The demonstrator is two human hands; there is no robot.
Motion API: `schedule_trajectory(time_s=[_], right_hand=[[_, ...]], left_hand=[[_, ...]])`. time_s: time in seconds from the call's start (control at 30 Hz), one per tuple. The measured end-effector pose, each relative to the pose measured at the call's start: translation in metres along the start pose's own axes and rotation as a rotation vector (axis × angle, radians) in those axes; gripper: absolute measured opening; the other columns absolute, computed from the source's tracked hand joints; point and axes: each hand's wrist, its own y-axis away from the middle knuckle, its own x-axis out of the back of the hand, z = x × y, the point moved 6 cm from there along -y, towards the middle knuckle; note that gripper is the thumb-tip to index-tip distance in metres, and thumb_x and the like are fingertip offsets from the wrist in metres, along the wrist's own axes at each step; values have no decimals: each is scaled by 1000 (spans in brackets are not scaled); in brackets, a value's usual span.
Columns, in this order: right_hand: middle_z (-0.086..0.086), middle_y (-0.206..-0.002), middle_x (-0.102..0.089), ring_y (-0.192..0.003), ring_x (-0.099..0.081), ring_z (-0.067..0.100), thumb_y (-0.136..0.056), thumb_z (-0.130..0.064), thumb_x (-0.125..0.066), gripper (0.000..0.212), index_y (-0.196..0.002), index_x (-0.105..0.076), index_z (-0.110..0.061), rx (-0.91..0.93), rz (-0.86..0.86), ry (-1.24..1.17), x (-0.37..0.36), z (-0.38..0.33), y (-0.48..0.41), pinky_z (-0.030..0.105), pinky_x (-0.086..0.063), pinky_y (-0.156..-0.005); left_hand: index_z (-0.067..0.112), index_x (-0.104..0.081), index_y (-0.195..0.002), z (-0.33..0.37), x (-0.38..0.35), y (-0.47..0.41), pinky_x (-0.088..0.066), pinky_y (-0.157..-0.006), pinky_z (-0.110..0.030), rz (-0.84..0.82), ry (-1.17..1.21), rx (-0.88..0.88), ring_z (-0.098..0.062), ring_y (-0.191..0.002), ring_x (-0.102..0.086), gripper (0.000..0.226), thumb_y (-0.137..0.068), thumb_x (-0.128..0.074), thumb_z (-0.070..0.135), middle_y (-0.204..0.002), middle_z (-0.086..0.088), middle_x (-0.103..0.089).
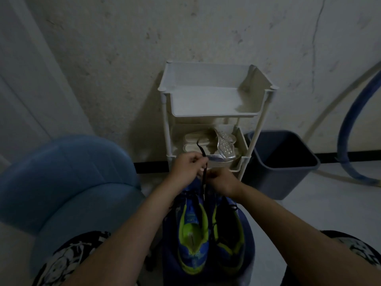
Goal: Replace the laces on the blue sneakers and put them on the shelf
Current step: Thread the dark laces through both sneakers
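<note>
left hand (pixel 188 165) pinching the black lace (pixel 203 152) near its tip, right hand (pixel 221 181) curled on it just below, blue sneakers (pixel 193 234) bottom centre, white shelf (pixel 214 115) behind

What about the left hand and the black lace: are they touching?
Touching. The head view shows the left hand pinching the black lace, its end sticking up above that hand.

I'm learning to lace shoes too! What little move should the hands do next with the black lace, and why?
Probably pull the black lace snug. The left hand pinches it near its free tip, the right hand grips lower by the blue sneakers, and slack loops lie across them.
</note>
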Motion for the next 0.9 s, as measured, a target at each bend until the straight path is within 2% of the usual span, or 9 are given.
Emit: schedule_trajectory(time_s=[0.1,0.23,0.33,0.4,0.47,0.6,0.7,0.77,0.9], right_hand=[[13,-77,-69,-60,-60,15,-93,-16,-62,20,-96,-73,0,10,-128,175,-11,-1,2,17,-44,-47],[6,-66,-67,-52,-61,16,-98,-19,-55,26,-84,-73,-7,-8,-136,163,-11,-2,2,20,-46,-44],[14,-71,-69,-57,-65,25,-100,-18,-52,29,-77,-69,-13,28,-5,16,-3,-9,-2,27,-48,-50],[24,-78,-68,-54,-62,26,-101,-15,-50,28,-87,-68,1,84,92,-134,7,-23,0,23,-46,-43],[23,-77,-66,-46,-59,18,-102,-10,-48,27,-95,-66,10,122,141,-320,15,-34,4,19,-40,-37],[18,-82,-62,-42,-57,12,-103,-9,-46,25,-103,-65,7,164,154,-488,22,-44,8,16,-40,-38],[20,-89,-63,-42,-57,12,-104,-10,-45,27,-109,-64,8,156,144,-457,20,-42,9,16,-40,-38],[21,-93,-66,-45,-58,15,-104,-17,-46,30,-110,-66,5,117,139,-428,19,-37,8,19,-39,-38],[6,-94,-73,-56,-62,19,-103,-31,-43,30,-105,-67,-13,-83,44,-342,11,-25,8,23,-36,-46]], left_hand=[[-2,-69,-90,7,13,1,-45,-53,-15,53,111,-7,-11,-60,-59,19,-95,-62,16,-76,-5,-66],[3,-70,-94,0,19,3,-39,-46,-8,50,51,9,-4,-59,-56,20,-97,-59,20,-79,2,-68],[12,-69,-106,-12,18,0,-44,-54,-10,-40,-24,64,-9,-66,-57,18,-100,-53,17,-86,3,-68],[21,-69,-99,-23,16,-2,-49,-67,-19,-86,-112,99,-11,-76,-59,18,-97,-54,11,-90,4,-69],[25,-69,-87,-32,10,-1,-48,-73,-28,-174,-289,111,-10,-77,-59,22,-94,-56,10,-84,6,-68],[13,-68,-81,-37,-9,10,-46,-56,-16,-396,-430,104,-10,-64,-60,14,-92,-63,19,-69,2,-61],[6,-71,-82,-34,-6,9,-41,-51,-14,-354,-452,54,-2,-51,-54,18,-91,-66,21,-54,9,-56],[7,-71,-80,-29,-3,6,-42,-54,-18,-290,-392,55,-2,-49,-55,17,-91,-66,20,-54,8,-58],[2,-69,-85,-4,10,2,-44,-54,-13,-32,-43,12,-3,-47,-54,19,-94,-63,17,-55,2,-59]])
